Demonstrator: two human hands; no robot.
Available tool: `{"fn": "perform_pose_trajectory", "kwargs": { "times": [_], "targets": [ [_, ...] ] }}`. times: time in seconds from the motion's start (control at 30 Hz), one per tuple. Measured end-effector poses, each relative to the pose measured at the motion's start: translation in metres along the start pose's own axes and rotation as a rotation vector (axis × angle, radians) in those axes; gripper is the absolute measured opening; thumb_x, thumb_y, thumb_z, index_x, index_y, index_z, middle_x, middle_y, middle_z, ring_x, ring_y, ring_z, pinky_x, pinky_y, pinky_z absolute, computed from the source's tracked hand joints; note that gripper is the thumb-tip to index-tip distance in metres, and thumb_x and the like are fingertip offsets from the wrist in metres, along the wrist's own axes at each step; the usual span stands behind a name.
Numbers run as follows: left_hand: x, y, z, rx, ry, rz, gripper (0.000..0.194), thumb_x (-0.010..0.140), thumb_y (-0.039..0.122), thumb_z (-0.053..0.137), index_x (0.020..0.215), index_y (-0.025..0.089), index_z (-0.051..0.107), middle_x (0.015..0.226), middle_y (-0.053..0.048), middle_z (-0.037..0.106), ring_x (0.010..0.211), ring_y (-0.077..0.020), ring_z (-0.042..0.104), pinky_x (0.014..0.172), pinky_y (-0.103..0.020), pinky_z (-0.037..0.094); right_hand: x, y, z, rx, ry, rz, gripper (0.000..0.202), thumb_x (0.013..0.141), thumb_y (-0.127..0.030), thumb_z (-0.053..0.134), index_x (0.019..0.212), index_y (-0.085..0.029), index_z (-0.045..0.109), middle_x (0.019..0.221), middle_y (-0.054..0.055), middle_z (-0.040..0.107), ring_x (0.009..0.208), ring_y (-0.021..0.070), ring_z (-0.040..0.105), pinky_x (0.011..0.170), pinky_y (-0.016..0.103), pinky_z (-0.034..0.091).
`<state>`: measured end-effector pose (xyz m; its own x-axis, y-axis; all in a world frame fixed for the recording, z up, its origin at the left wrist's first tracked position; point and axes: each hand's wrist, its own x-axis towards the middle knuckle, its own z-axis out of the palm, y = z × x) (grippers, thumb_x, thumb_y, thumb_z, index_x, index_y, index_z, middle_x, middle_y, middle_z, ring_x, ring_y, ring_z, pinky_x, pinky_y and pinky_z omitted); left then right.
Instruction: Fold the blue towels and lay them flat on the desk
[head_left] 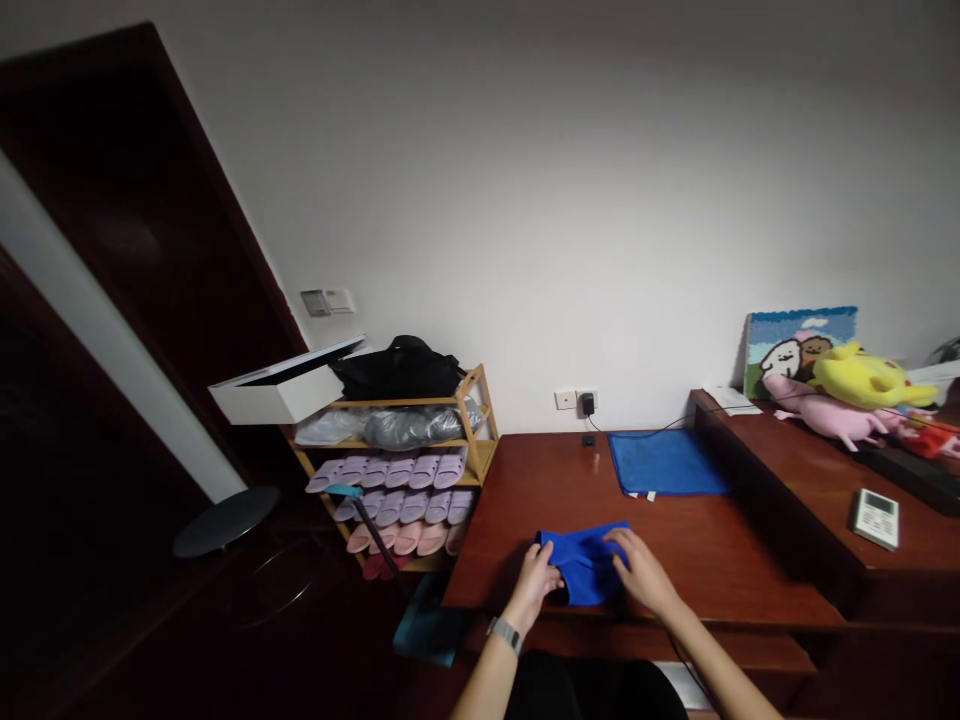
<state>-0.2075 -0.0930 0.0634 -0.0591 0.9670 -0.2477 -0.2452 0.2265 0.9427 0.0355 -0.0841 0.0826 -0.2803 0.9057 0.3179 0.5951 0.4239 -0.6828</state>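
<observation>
The left hand (535,577) pinches the left edge of the blue cloth (589,578) on the table (517,500), the right hand (639,572) curls at its other side, grip unclear, and even, gentle tension should keep it smooth.

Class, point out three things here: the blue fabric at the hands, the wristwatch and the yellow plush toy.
Blue fabric (590,576), head view: middle of its visible surface.
Wristwatch (507,634), head view: its grey band.
Yellow plush toy (861,379), head view: middle of its body.
</observation>
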Motion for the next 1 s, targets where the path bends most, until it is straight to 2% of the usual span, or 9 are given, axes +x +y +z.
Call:
{"fn": "perform_pose_trajectory", "kwargs": {
  "times": [0.13, 0.23, 0.37, 0.53, 0.6, 0.67, 0.77, 0.9, 1.0],
  "targets": [
    [-0.016, -0.005, 0.019, 0.055, -0.055, 0.006, 0.069, 0.072, 0.075, 0.073, 0.11, 0.021, 0.054, 0.064, 0.008, 0.056, 0.054, -0.0116, 0.058, 0.056, -0.025, 0.047, -0.003, -0.046, 0.023, 0.161, -0.085, -0.091, 0.036, 0.096, -0.042, 0.053, 0.129, -0.029, 0.061, 0.134, 0.004, 0.067, 0.126, 0.0249, 0.061, 0.11, 0.036, 0.045],
    [-0.028, -0.003, 0.023, 0.111, -0.08, 0.024, 0.069, 0.079, 0.077, 0.064, 0.118, 0.019, 0.059, 0.069, 0.005, 0.059, 0.061, -0.0144, 0.062, 0.058, -0.026, 0.047, -0.004, -0.064, 0.03, 0.205, -0.111, -0.09, 0.039, 0.093, -0.044, 0.059, 0.129, -0.029, 0.061, 0.128, 0.004, 0.071, 0.118, 0.0266, 0.067, 0.102, 0.035, 0.049],
    [-0.042, 0.004, 0.02, 0.201, -0.151, 0.084, 0.068, 0.084, 0.078, 0.057, 0.108, 0.015, 0.067, 0.072, 0.002, 0.06, 0.066, -0.0135, 0.06, 0.062, -0.025, 0.045, -0.008, -0.066, 0.028, 0.254, -0.103, -0.059, 0.033, 0.096, -0.053, 0.05, 0.117, -0.032, 0.066, 0.102, 0.002, 0.079, 0.094, 0.0279, 0.074, 0.088, 0.036, 0.055],
    [-0.061, 0.024, 0.007, 0.288, -0.305, 0.187, 0.056, 0.069, 0.055, 0.086, 0.108, 0.017, 0.073, 0.093, -0.004, 0.074, 0.088, -0.0185, 0.067, 0.081, -0.029, 0.05, -0.009, -0.06, 0.003, 0.299, -0.046, -0.036, 0.039, 0.095, -0.064, 0.045, 0.1, -0.035, 0.07, 0.099, 0.0, 0.079, 0.093, 0.027, 0.073, 0.088, 0.038, 0.056],
    [-0.067, 0.04, -0.008, 0.372, -0.321, 0.221, 0.056, 0.067, 0.05, 0.088, 0.11, 0.017, 0.074, 0.097, -0.007, 0.076, 0.093, -0.0221, 0.069, 0.085, -0.032, 0.052, -0.008, -0.055, -0.023, 0.295, -0.001, -0.003, 0.046, 0.096, -0.066, 0.042, 0.101, -0.029, 0.07, 0.096, 0.003, 0.079, 0.089, 0.0262, 0.072, 0.086, 0.037, 0.056],
    [-0.071, 0.063, -0.032, 0.484, -0.279, 0.259, 0.053, 0.072, 0.05, 0.082, 0.112, 0.016, 0.074, 0.101, -0.011, 0.078, 0.093, -0.0249, 0.071, 0.085, -0.036, 0.054, -0.006, -0.048, -0.061, 0.256, 0.062, 0.029, 0.05, 0.094, -0.067, 0.044, 0.101, -0.025, 0.07, 0.093, 0.005, 0.078, 0.085, 0.0249, 0.072, 0.082, 0.035, 0.056],
    [-0.078, 0.11, -0.081, 0.701, -0.063, 0.38, 0.048, 0.08, 0.051, 0.071, 0.114, 0.018, 0.073, 0.106, -0.012, 0.078, 0.096, -0.0273, 0.072, 0.088, -0.04, 0.056, -0.008, -0.033, -0.134, 0.131, 0.194, 0.049, 0.05, 0.091, -0.068, 0.047, 0.102, -0.025, 0.071, 0.093, 0.005, 0.078, 0.082, 0.0234, 0.072, 0.078, 0.032, 0.056],
    [-0.094, 0.172, -0.144, 1.009, 0.269, 0.622, 0.036, 0.085, 0.05, 0.059, 0.099, 0.022, 0.076, 0.105, -0.009, 0.078, 0.102, -0.0279, 0.071, 0.098, -0.041, 0.053, -0.023, -0.007, -0.229, -0.06, 0.35, 0.122, 0.051, 0.089, -0.066, 0.048, 0.107, -0.025, 0.072, 0.091, 0.005, 0.079, 0.078, 0.0242, 0.073, 0.07, 0.032, 0.057],
    [-0.112, 0.201, -0.171, 1.13, 0.357, 0.728, 0.035, 0.089, 0.051, 0.055, 0.098, 0.024, 0.076, 0.102, -0.007, 0.078, 0.094, -0.025, 0.072, 0.089, -0.036, 0.056, -0.043, 0.01, -0.275, -0.159, 0.393, 0.068, 0.052, 0.088, -0.066, 0.052, 0.106, -0.023, 0.074, 0.103, 0.011, 0.078, 0.093, 0.0289, 0.074, 0.081, 0.036, 0.059]
  ]
}}
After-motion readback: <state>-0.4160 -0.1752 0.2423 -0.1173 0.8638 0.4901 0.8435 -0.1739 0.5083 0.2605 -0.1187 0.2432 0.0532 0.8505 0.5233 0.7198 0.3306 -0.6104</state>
